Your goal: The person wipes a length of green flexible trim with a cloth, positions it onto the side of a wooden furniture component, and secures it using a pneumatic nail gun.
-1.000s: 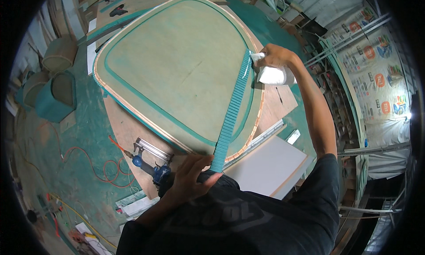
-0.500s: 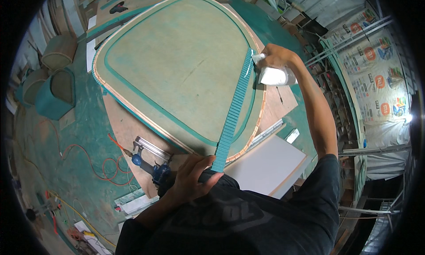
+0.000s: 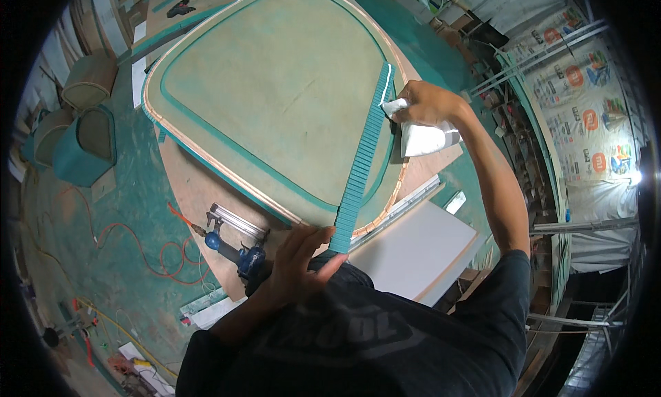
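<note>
A long green strip with close crosswise grooves (image 3: 361, 166) lies slantwise over the right part of a large rounded panel (image 3: 268, 101). My left hand (image 3: 297, 259) is closed on the strip's near end, thumb on one side and fingers on the other. In my right hand (image 3: 430, 106) is a soft white glue bottle (image 3: 428, 141), gripped with its nozzle tilted down at the strip's far part. A white line of glue (image 3: 387, 82) runs along the strip from its far end to the nozzle.
A blue nail gun (image 3: 237, 254) with an orange hose lies left of my left hand. A white board (image 3: 416, 249) sits below the panel at right. Curved green shells (image 3: 86, 145) stand on the floor at left. Racks of offcuts (image 3: 506, 132) line the right side.
My right hand has drawn the bottle's nozzle along the strip toward me, and the white line behind it looks thicker. My left hand keeps its hold. The whole view has shifted slightly.
</note>
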{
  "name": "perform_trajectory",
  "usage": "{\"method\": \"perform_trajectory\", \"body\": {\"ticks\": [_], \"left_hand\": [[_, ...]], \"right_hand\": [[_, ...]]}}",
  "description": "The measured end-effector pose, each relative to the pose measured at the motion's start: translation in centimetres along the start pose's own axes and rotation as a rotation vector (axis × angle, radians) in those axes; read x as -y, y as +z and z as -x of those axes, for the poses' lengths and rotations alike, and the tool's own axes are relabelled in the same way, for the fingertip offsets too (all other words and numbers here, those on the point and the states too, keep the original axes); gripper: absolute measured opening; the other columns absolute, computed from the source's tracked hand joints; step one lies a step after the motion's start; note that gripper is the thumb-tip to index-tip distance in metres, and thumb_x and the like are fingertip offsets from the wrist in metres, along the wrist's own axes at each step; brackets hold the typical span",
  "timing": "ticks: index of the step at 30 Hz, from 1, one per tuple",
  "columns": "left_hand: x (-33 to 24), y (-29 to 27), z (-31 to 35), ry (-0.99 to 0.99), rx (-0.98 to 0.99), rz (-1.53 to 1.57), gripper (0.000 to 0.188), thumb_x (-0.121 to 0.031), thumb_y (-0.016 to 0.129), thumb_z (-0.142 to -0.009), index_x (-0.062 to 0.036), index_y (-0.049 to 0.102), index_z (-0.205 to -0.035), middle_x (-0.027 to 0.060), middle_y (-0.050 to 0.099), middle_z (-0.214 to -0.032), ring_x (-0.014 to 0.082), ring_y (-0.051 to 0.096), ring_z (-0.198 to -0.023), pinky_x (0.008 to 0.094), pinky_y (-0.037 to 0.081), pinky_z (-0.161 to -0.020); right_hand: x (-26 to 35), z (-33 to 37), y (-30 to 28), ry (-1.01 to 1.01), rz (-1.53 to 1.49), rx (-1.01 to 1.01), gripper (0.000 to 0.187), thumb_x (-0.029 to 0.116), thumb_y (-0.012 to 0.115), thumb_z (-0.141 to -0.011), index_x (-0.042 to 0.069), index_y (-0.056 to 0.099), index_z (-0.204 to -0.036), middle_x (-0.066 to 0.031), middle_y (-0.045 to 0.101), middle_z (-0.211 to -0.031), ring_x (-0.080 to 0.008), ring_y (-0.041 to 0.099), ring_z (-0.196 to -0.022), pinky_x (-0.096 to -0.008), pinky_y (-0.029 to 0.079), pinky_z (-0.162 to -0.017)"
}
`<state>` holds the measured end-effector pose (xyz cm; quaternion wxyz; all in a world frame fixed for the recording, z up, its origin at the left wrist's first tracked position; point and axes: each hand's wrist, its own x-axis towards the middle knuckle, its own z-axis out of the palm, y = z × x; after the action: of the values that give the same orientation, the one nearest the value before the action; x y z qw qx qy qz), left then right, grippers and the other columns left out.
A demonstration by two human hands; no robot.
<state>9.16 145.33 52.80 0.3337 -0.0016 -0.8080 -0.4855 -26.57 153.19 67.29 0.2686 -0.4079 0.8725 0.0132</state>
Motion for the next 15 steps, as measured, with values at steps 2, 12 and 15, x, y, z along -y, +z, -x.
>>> {"method": "perform_trajectory", "body": {"ticks": [2,12,15], "left_hand": [[-0.1,-0.1,0.0,0.001,0.019,-0.011,0.058,-0.003,0.088,-0.068,-0.0031,0.062,-0.120,0.0145,0.063,-0.105,0.0300,0.065,-0.092,0.0367,0.054,-0.076],[0.6,0.0,0.4,0.036,0.042,0.010,0.064,-0.004,0.087,-0.072,-0.0034,0.056,-0.128,0.0137,0.060,-0.108,0.0287,0.062,-0.094,0.0364,0.052,-0.078],[0.5,-0.1,0.4,0.030,0.045,0.020,0.062,-0.003,0.087,-0.072,-0.0035,0.057,-0.126,0.0129,0.060,-0.107,0.0283,0.061,-0.093,0.0363,0.051,-0.077]], "right_hand": [[0.3,0.6,0.7,-0.004,0.025,-0.009,0.032,0.024,0.074,-0.077,-0.001,0.075,-0.095,-0.0144,0.072,-0.080,-0.0262,0.069,-0.073,-0.0392,0.052,-0.070],[2.0,3.2,3.5,-0.012,0.075,-0.015,0.033,0.025,0.074,-0.082,0.001,0.076,-0.104,-0.0190,0.074,-0.087,-0.0327,0.071,-0.083,-0.0431,0.053,-0.078],[4.0,4.8,3.7,0.005,0.088,-0.001,0.031,0.024,0.074,-0.083,0.002,0.076,-0.104,-0.0196,0.074,-0.088,-0.0339,0.071,-0.085,-0.0432,0.053,-0.079]]}}
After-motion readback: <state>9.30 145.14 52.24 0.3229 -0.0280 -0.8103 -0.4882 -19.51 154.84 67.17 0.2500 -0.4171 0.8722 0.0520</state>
